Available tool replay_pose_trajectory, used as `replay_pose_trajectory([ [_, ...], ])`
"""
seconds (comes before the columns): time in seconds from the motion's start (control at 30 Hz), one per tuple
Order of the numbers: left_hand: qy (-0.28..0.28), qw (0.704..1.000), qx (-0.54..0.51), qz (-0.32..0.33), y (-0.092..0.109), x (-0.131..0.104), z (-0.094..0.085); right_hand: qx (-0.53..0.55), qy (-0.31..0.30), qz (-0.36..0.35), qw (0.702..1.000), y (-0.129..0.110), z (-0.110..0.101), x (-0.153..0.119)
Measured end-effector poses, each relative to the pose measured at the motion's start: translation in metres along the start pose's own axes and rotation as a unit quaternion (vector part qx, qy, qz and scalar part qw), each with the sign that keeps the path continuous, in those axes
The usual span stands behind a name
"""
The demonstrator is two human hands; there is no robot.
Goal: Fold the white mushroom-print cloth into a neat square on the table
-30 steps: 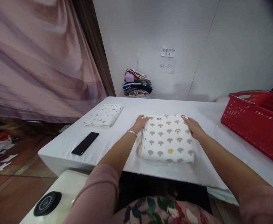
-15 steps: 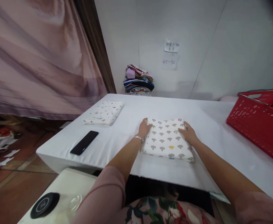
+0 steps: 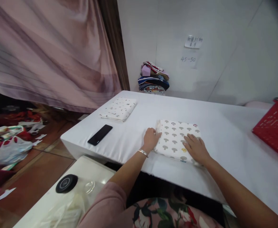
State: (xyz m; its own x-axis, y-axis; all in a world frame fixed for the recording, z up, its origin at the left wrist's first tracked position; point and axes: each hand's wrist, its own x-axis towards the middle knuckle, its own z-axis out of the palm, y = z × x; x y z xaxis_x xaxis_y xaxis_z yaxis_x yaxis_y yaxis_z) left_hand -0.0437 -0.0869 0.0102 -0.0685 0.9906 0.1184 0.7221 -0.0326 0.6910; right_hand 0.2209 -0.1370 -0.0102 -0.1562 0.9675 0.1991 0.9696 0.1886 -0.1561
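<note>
White cotton-looking folded cloth (image 3: 177,139) with little mushroom prints is lying flat on the tabletop (image 3: 224,133), near the front edge. Left hand (image 3: 151,139) is resting against the cloth's left edge, fingers loosely curled, not really pinching anything as far as I can see. Right hand (image 3: 196,148) is lying palm-down on the near right part of the cloth, fingers spread flat, pressing rather than gripping. Off to the left, a black phone (image 3: 100,135) is sitting on the tabletop, and a second folded cloth (image 3: 119,109) is lying farther back. A red basket (image 3: 274,126) is poking in at the right, and a stack of clothes (image 3: 154,79) is sitting by the wall.
</note>
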Motion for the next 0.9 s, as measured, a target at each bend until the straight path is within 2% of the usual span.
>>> replay_pose_trajectory([
  [0.17, -0.028, 1.0, 0.007, 0.007, 0.007, -0.011, -0.004, -0.016, -0.023, 0.004, 1.0, -0.004, 0.001, -0.001],
  [0.33, -0.081, 0.996, 0.023, -0.023, 0.011, -0.012, -0.008, -0.001, -0.02, 0.015, 1.0, 0.0, -0.002, 0.002],
  [0.47, -0.073, 0.997, 0.019, -0.022, 0.009, -0.021, -0.01, 0.038, -0.009, 0.015, 0.999, -0.007, -0.007, 0.015],
  [0.6, -0.04, 0.999, 0.006, -0.014, 0.008, -0.033, -0.01, 0.117, 0.017, -0.002, 0.993, -0.031, -0.012, 0.046],
  [0.7, -0.036, 0.999, 0.001, -0.019, 0.009, -0.037, -0.01, 0.171, 0.008, 0.014, 0.985, -0.057, -0.014, 0.075],
  [0.77, -0.036, 0.999, 0.003, -0.017, 0.008, -0.038, -0.009, 0.182, -0.011, 0.037, 0.983, -0.074, -0.015, 0.093],
  [0.9, -0.03, 0.999, 0.013, 0.011, 0.006, -0.037, -0.006, 0.136, -0.087, 0.081, 0.984, -0.098, -0.016, 0.123],
])
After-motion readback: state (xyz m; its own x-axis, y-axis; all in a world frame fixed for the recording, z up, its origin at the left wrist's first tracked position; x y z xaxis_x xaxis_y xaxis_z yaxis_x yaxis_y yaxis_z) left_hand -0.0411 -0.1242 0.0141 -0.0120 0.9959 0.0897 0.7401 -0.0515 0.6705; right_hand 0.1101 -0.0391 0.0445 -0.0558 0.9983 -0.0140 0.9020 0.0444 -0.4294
